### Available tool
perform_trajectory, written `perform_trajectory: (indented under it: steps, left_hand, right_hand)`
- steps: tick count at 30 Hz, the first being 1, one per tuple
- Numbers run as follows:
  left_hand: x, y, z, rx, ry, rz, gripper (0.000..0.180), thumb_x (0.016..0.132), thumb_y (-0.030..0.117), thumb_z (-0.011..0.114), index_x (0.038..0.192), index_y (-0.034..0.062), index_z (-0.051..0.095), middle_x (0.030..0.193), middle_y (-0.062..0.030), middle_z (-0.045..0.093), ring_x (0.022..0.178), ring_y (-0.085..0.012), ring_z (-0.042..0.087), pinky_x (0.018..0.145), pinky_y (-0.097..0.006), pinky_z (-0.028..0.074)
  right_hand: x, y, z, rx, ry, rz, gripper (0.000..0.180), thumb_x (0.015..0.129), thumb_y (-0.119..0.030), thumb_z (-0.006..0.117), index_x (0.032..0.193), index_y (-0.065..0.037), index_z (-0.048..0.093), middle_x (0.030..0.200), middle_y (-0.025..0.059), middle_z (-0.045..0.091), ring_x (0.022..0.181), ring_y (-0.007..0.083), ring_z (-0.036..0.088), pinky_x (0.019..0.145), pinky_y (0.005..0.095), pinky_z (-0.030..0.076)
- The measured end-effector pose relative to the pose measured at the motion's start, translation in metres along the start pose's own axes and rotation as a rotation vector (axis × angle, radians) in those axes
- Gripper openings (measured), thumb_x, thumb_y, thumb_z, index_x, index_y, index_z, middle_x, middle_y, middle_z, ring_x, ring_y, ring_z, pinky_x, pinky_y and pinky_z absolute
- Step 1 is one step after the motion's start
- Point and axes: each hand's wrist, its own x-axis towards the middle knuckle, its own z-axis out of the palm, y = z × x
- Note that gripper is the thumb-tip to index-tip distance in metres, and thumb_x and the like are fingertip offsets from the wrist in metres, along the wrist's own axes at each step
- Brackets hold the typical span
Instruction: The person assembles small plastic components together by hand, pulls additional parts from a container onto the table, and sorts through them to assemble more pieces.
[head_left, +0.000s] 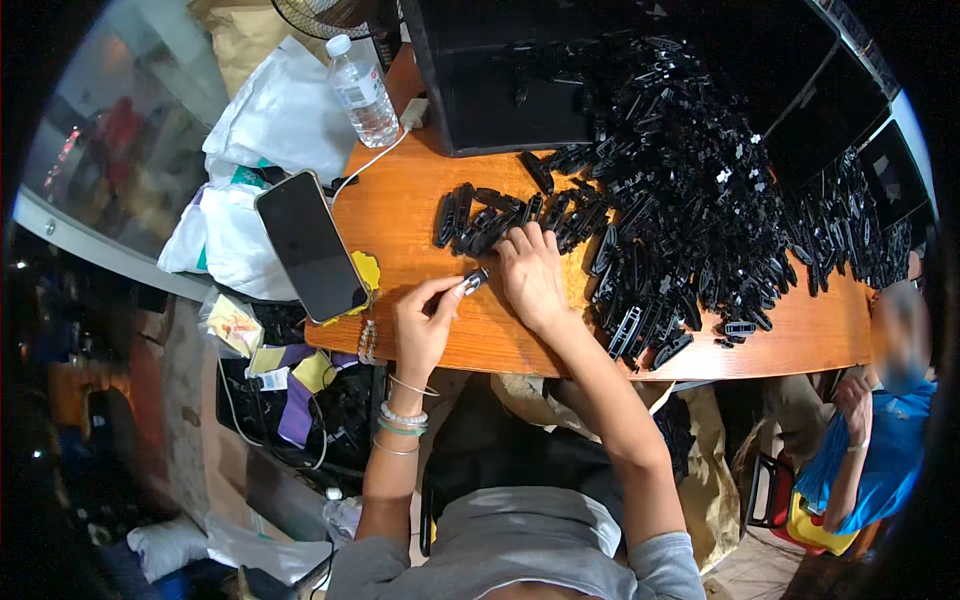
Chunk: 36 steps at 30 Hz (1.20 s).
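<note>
Left hand point(425, 325), centre of frame: grip clenched on a small black clip point(474, 281), pinched at the fingertips just above the desk point(420, 215). Right hand point(530, 275): fingers resting on a row of black clips point(480, 215) laid side by side; whether it grasps one cannot be told. A large clip pile point(690, 190) fills the upper right. A phone point(311, 245) lies at left. Step in hand appears to be sorting clips singly; precise fingertip alignment is required.

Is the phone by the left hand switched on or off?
Off, as far as shows: the phone lies face up on the wooden table, its screen uniformly dark with no lit content.
</note>
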Motion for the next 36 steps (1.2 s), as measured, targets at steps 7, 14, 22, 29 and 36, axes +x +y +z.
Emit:
perform_trajectory:
  steps: [7,14,22,29,36]
  left_hand:
    - [-0.008,0.006,0.005,-0.295,-0.001,-0.203,0.017,0.085,0.005,0.065,0.101,-0.0023,0.066,0.073,-0.0026,0.062,0.058,-0.0048,0.054,0.052,-0.018,0.045]
    - [-0.018,0.018,0.008,-0.305,-0.118,-0.14,0.028,0.08,-0.003,0.067,0.107,-0.0016,0.061,0.082,-0.0023,0.063,0.065,-0.0043,0.056,0.055,-0.018,0.046]
    - [-0.027,0.044,0.021,-0.337,-0.242,-0.084,0.022,0.079,-0.006,0.068,0.1,-0.002,0.062,0.083,-0.0022,0.061,0.064,-0.0041,0.055,0.054,-0.018,0.045]
    - [-0.032,0.049,0.026,-0.269,-0.326,-0.056,0.023,0.081,-0.004,0.068,0.103,-0.0041,0.063,0.084,-0.003,0.063,0.067,-0.0053,0.057,0.057,-0.019,0.046]
    - [-0.044,0.051,0.042,-0.513,-0.314,-0.18,0.039,0.087,0.002,0.063,0.123,-0.0055,0.052,0.1,-0.0114,0.064,0.086,-0.0119,0.062,0.072,-0.022,0.051]
  right_hand:
    - [-0.01,-0.001,-0.017,0.058,-0.029,0.061,0.019,0.074,-0.001,0.06,0.093,-0.001,0.058,0.086,0.0103,0.054,0.085,0.0276,0.048,0.076,0.0374,0.038]
    - [-0.028,-0.016,-0.062,0.555,0.071,0.383,0.02,0.07,0.002,0.074,0.084,0.0,0.059,0.084,0.0105,0.059,0.078,0.0247,0.057,0.069,0.0315,0.046]
    - [-0.053,-0.023,-0.094,0.595,0.225,0.24,0.019,0.068,0.009,0.07,0.079,0.001,0.058,0.079,0.0116,0.06,0.073,0.0266,0.059,0.064,0.0327,0.048]
    - [-0.066,-0.026,-0.109,0.714,0.203,0.251,0.021,0.07,0.013,0.064,0.089,0.003,0.065,0.091,0.0146,0.065,0.078,0.0268,0.063,0.069,0.0318,0.05]
    - [-0.073,-0.036,-0.115,0.805,0.25,0.53,0.02,0.076,0.011,0.061,0.094,0.003,0.067,0.093,0.0137,0.067,0.087,0.0239,0.065,0.08,0.0303,0.05]
